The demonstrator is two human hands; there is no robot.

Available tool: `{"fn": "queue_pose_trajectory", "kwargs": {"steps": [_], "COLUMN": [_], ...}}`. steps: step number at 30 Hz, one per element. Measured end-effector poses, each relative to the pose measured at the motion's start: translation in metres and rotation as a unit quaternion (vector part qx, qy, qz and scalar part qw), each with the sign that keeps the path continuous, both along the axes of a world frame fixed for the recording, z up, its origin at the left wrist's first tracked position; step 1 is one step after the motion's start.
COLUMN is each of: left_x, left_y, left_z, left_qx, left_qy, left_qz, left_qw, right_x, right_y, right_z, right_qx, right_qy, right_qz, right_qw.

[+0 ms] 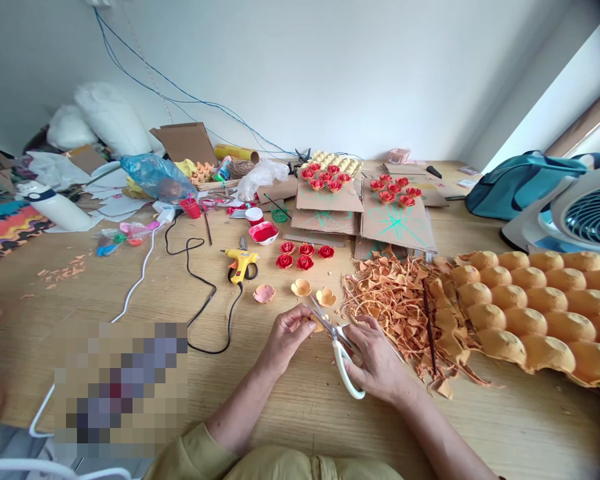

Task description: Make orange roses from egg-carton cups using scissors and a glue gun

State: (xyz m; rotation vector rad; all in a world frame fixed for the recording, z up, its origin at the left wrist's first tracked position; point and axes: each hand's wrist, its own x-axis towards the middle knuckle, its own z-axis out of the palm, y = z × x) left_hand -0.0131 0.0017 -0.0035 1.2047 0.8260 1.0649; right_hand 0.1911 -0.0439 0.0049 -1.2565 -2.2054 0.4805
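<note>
My right hand (375, 363) grips white-handled scissors (341, 350), blades pointing up-left. My left hand (289, 333) pinches a small orange egg-carton piece (316, 325) that sits at the scissor blades. Just beyond lie three cut cups: a pink one (264, 293) and two orange ones (301, 287) (326, 297). A heap of orange carton scraps (395, 300) lies right of my hands, beside a large orange egg tray (535, 303). Painted red paper roses (304, 255) sit further back.
A yellow glue gun (241, 264) with a black cord lies left of the roses, near a bowl of red paint (263, 232). Cardboard sheets with more red roses (395, 190) stand behind. A fan (587, 213) and a blue bag (520, 180) are at right. Clutter fills the back left.
</note>
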Motion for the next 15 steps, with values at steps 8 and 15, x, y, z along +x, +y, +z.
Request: {"fn": "queue_pose_trajectory", "kwargs": {"steps": [8, 15], "left_x": [-0.006, -0.0087], "left_y": [0.0039, 0.0064], "left_z": [0.0031, 0.0037], "left_qx": [0.087, 0.136], "left_qy": [0.082, 0.115], "left_qz": [0.002, 0.037], "left_qw": [0.993, 0.983], "right_x": [0.004, 0.006], "right_y": [0.0014, 0.0042], "right_z": [0.0, -0.0074], "right_qx": [0.0, -0.009], "right_qy": [-0.012, -0.013], "right_qz": [0.012, 0.01], "right_qw": [1.0, 1.0]}}
